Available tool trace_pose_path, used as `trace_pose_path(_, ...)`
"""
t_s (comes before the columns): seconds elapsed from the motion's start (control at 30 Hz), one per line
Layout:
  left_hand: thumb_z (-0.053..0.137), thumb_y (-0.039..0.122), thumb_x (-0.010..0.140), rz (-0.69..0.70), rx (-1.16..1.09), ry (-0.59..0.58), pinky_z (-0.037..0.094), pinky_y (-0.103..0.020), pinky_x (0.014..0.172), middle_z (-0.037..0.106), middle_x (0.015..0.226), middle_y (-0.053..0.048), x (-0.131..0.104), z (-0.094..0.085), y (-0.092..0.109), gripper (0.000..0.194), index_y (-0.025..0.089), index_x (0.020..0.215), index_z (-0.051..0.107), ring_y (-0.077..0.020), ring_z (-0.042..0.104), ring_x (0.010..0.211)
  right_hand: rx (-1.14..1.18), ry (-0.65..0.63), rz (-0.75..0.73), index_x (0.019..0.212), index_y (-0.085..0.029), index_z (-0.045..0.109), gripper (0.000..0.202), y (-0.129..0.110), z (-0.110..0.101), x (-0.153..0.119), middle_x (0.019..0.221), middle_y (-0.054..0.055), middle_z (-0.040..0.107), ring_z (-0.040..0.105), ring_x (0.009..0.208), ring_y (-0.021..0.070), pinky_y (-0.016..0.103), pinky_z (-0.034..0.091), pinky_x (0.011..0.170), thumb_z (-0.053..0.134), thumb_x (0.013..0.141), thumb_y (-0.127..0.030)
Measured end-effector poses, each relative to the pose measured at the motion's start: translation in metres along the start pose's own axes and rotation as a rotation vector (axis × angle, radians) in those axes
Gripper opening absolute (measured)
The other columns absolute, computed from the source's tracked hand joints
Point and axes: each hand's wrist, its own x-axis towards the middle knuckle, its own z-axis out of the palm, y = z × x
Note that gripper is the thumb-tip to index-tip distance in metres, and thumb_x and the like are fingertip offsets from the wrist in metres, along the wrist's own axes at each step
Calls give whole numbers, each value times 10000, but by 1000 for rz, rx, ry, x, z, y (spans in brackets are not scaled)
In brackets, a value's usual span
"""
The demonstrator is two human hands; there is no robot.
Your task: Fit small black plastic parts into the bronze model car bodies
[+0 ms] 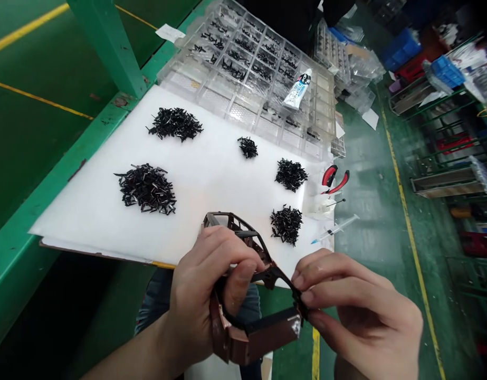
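My left hand point(215, 274) is wrapped around a brown plastic model car body point(267, 338) with open window frames, held tilted over the table's near edge. Thumb and fingers of that hand reach into its openings. At the body's right end, my right hand point(350, 306) pinches with thumb and fingertips against the dark edge. Whatever lies between those fingertips is hidden. Beyond the hands, small black plastic parts lie in several piles on a white foam sheet point(211, 179); the pile point(286, 225) nearest my right hand is just above it.
A clear compartment box point(227, 100) with black parts stands at the back, a glue tube point(297, 91) on top. Red-handled pliers point(335, 179) and a syringe point(338, 228) lie at the right. A green metal post point(108, 47) rises at the left. Shelves with bins point(449, 71) stand farther right.
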Motion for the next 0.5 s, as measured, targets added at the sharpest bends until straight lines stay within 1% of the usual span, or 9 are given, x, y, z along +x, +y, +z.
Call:
trace_pose_path(0.1, 478, 112, 952, -3, 15, -9, 425, -372, 813, 628, 738, 22, -1, 1, 0, 189, 225, 846, 584, -159, 565, 676, -29, -7, 41, 1013, -283, 725, 217, -4, -2, -1, 875, 35, 677, 650, 839, 215, 380, 535, 756, 689, 880, -115)
trace_pose_path(0.2, 482, 119, 954, -9, 32, -5, 440, -386, 800, 632, 722, 13, -2, 2, 0, 185, 227, 841, 580, -172, 569, 665, -58, -23, 65, 1006, -296, 725, 197, -6, -5, 0, 876, 28, 676, 647, 845, 206, 366, 532, 771, 689, 895, -137)
trace_pose_path(0.27, 468, 144, 974, -3, 43, -10, 446, -393, 797, 634, 719, 2, -4, 3, 1, 189, 226, 845, 579, -178, 571, 665, -36, -59, 141, 963, -304, 724, 138, -5, -5, 0, 881, 16, 658, 637, 863, 187, 334, 519, 793, 701, 904, -182)
trace_pose_path(0.3, 448, 162, 989, 3, 50, -14, 447, -397, 800, 633, 721, -3, -5, 3, 2, 201, 224, 850, 578, -178, 572, 664, 27, -87, 209, 935, -300, 716, 93, -3, -5, 0, 886, 10, 637, 625, 869, 175, 309, 510, 791, 708, 905, -213)
trace_pose_path(0.33, 427, 183, 1003, 10, 59, -16, 448, -401, 806, 631, 723, -7, -6, 4, 2, 214, 221, 854, 575, -176, 572, 660, 138, -109, 300, 916, -293, 696, 53, -2, -4, -1, 894, 3, 609, 607, 857, 158, 280, 500, 770, 718, 901, -246)
trace_pose_path(0.37, 409, 208, 1014, 21, 72, -15, 449, -406, 816, 625, 721, -9, -8, 4, 2, 226, 218, 855, 569, -175, 571, 652, 295, -125, 409, 905, -281, 665, 74, 0, -3, -2, 901, -5, 573, 582, 827, 138, 250, 489, 730, 736, 887, -277)
trace_pose_path(0.43, 382, 226, 1022, 45, 103, -2, 454, -412, 846, 612, 720, -7, -13, 6, 2, 235, 212, 858, 550, -166, 572, 636, 664, -153, 647, 921, -255, 587, 209, 3, -1, -7, 896, -16, 504, 519, 745, 103, 198, 461, 638, 773, 846, -313)
trace_pose_path(0.47, 374, 221, 1022, 59, 115, 1, 455, -410, 859, 608, 723, -5, -16, 7, 1, 231, 208, 863, 540, -161, 574, 632, 824, -164, 746, 936, -245, 555, 258, 3, 0, -9, 878, -21, 481, 494, 712, 92, 183, 455, 612, 780, 837, -320)
trace_pose_path(0.5, 363, 208, 1023, 80, 124, -5, 455, -405, 871, 608, 730, -4, -19, 8, 0, 227, 204, 872, 533, -155, 579, 635, 936, -168, 829, 945, -235, 535, 278, 2, 0, -12, 855, -25, 463, 487, 692, 84, 174, 459, 603, 777, 840, -323)
